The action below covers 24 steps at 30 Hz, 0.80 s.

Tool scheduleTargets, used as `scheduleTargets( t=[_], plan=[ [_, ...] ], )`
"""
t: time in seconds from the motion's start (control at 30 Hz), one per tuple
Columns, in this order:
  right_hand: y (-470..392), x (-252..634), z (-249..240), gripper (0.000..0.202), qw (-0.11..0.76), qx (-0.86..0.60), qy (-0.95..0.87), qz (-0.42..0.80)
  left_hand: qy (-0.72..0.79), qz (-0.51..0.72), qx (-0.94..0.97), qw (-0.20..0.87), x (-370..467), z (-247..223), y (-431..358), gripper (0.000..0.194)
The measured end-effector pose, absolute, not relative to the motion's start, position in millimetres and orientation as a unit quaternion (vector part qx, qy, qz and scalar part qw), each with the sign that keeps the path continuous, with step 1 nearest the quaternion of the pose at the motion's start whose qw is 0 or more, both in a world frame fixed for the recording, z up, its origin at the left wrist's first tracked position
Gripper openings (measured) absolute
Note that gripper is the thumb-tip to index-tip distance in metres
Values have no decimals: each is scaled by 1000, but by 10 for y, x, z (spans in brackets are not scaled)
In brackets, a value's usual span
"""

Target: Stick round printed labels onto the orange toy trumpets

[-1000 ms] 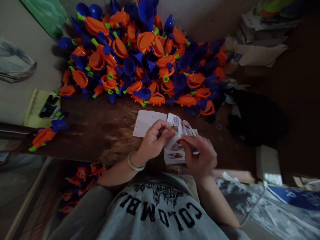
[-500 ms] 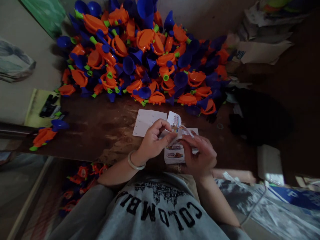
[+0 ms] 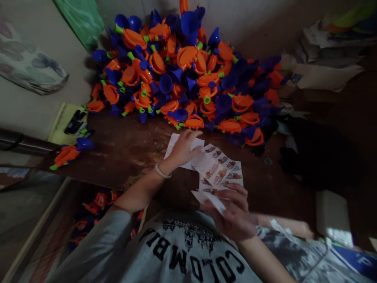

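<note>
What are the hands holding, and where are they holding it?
The right hand seems to pinch a white paper near its right end. The left hand is over other papers; blur hides whether it grips one.

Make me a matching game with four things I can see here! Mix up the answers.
1. bracelet
2. big pile of toy horns
3. lone toy horn
4. sheet

A. at the back of the table
B. covered in little printed pictures
C. around the wrist of the left hand
D. next to the yellow paper

Right pairs: 1-C, 2-A, 3-D, 4-B
</note>
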State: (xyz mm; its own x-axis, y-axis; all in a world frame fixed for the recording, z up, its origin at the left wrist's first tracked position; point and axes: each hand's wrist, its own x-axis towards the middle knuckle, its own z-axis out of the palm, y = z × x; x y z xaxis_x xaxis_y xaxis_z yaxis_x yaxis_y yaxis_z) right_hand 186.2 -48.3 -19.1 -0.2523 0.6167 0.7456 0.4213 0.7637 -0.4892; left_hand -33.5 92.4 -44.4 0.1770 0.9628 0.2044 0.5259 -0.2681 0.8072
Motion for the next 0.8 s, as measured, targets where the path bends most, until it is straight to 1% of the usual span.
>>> scheduleTargets(
  t=[0.07, 0.13, 0.2, 0.27, 0.33, 0.37, 0.43, 0.5, 0.6, 0.67, 0.73, 0.8],
  plan=[
    [-387, 1850, -207, 62, 573, -312, -755, 63, 604, 350, 699, 156, -577, -399, 1132, 44],
    [-319, 1804, -190, 80, 589, -305, -747, 51, 677, 318, 661, 56, -833, -343, 1364, 48],
    [-294, 1742, -155, 85, 585, -311, -748, 54, 721, 255, 644, 35, -1052, -308, 1591, 56],
    [-297, 1683, -120, 85, 575, -317, -752, 61, 721, 187, 665, 56, -1206, -302, 1778, 69],
    [-305, 1640, -94, 85, 561, -319, -760, 76, 705, 153, 688, 75, -1301, -308, 1906, 80],
    [-305, 1626, -88, 83, 553, -322, -763, 87, 700, 149, 694, 78, -1334, -308, 1949, 82],
    [-296, 1607, -89, 74, 540, -335, -764, 110, 691, 151, 703, 81, -1387, -289, 2008, 75],
    [-276, 1594, -109, 70, 542, -346, -753, 137, 679, 155, 712, 87, -1425, -238, 2050, 63],
    [-240, 1578, -149, 78, 558, -350, -731, 180, 672, 180, 714, 83, -1452, -112, 2095, 34],
    [-217, 1579, -157, 80, 570, -353, -715, 199, 676, 205, 704, 67, -1452, -19, 2089, 23],
    [-198, 1605, -138, 81, 595, -350, -696, 200, 685, 268, 676, 53, -1428, 46, 2017, 19],
    [-187, 1659, -92, 79, 626, -344, -671, 200, 680, 393, 616, 70, -1344, 50, 1846, 13]
  ],
)
